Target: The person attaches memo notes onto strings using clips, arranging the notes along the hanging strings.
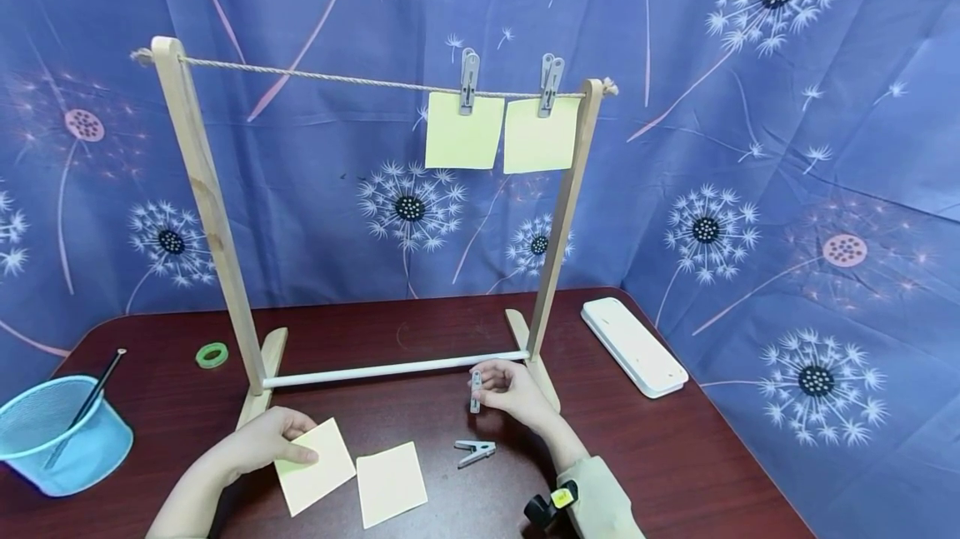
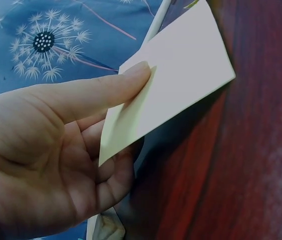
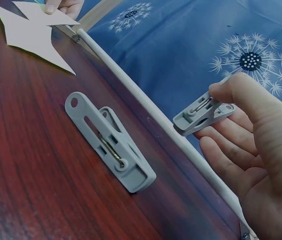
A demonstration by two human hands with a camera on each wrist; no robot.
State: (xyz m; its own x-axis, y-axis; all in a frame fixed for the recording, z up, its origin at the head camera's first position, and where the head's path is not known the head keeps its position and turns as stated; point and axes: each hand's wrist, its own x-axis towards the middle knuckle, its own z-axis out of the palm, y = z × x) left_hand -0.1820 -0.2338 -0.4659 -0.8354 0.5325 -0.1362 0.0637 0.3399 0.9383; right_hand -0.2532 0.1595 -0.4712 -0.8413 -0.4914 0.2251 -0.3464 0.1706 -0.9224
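Between thumb and fingers, my left hand [image 1: 266, 442] pinches a pale yellow sticky note [image 1: 318, 468], held tilted over the table; the left wrist view shows the thumb flat on the note [image 2: 180, 65]. A second sticky note [image 1: 392, 485] lies on the table just right of it. My right hand [image 1: 517, 393] holds a grey clothespin [image 1: 476, 393] by its handle end, near the rack's white bar. In the right wrist view that clothespin [image 3: 200, 112] has its jaws together. Another grey clothespin [image 1: 476, 452] lies on the table below the right hand.
A wooden rack [image 1: 213, 214] carries a rope [image 1: 315, 75]; two sticky notes [image 1: 463, 135] hang at its right end under clothespins [image 1: 551, 85]. A blue mesh basket [image 1: 97, 460] with a black pencil and a green tape roll [image 1: 212, 355] stand left. A white case [image 1: 633, 347] lies right.
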